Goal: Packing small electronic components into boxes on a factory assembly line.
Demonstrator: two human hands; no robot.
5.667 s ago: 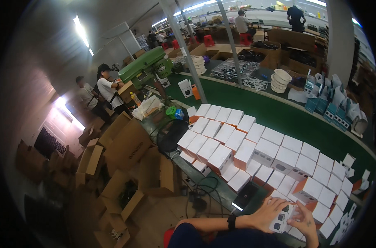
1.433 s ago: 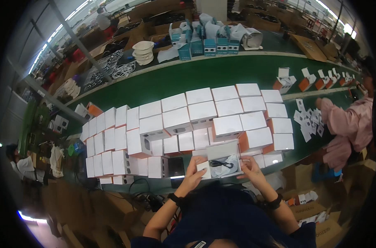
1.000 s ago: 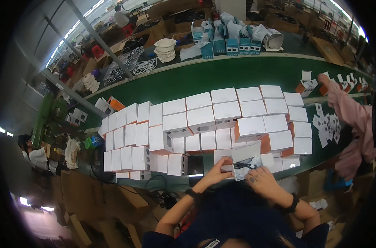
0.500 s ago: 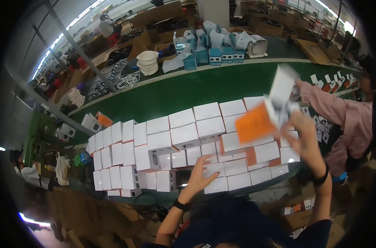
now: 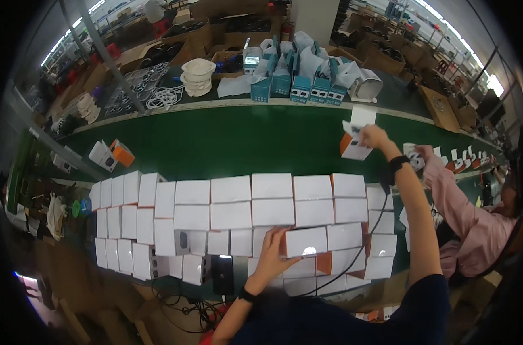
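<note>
While the right hand (image 5: 375,137) grips a white-and-orange box (image 5: 353,148) far out over the green tabletop (image 5: 227,146), the left hand (image 5: 274,253), fingers spread, presses stacked white boxes (image 5: 244,213); overreaching could topple them.

Factory packing line: long green conveyor belt (image 5: 232,144) with rows of identical white boxes (image 5: 232,215) laid out along its near side, teal-and-white cartons (image 5: 296,86) stacked on the far bench, open brown cardboard boxes (image 5: 198,34) behind, a stack of white bowl-shaped parts (image 5: 198,77), a co-worker in a pink sleeve (image 5: 457,201) at the same line, strip lights overhead
</note>
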